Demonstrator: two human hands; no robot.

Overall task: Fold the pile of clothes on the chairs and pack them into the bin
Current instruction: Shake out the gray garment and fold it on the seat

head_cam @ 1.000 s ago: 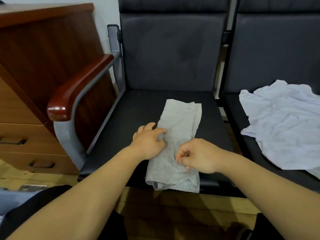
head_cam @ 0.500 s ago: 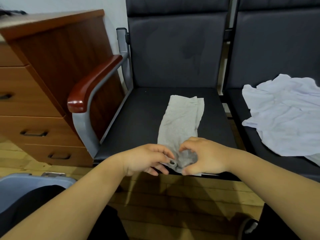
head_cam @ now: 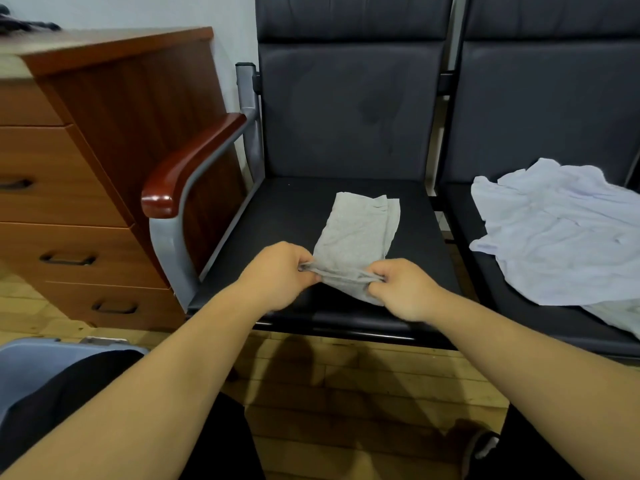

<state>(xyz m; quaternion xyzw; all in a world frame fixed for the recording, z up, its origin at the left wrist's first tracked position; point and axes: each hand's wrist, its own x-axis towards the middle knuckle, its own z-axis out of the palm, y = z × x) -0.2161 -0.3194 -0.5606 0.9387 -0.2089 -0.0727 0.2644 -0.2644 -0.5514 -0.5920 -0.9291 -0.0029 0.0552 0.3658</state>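
Two dark padded chairs stand side by side. The left chair (head_cam: 346,109) has one wooden armrest (head_cam: 194,161); the right chair (head_cam: 547,109) adjoins it. A wooden drawer cabinet (head_cam: 86,202) showing three handles stands beside the armrest. One blue-grey bin (head_cam: 41,362) sits at lower left on the plank floor (head_cam: 346,393), partly hidden by the person's dark-clad leg. One grey garment (head_cam: 356,233), folded into a narrow strip, lies mid-seat on the left chair, reaching toward the front edge. The left grip (head_cam: 277,275) and right grip (head_cam: 401,289) each pinch its near end, bunched between them. One white garment (head_cam: 561,233) lies crumpled on the right seat, well apart.
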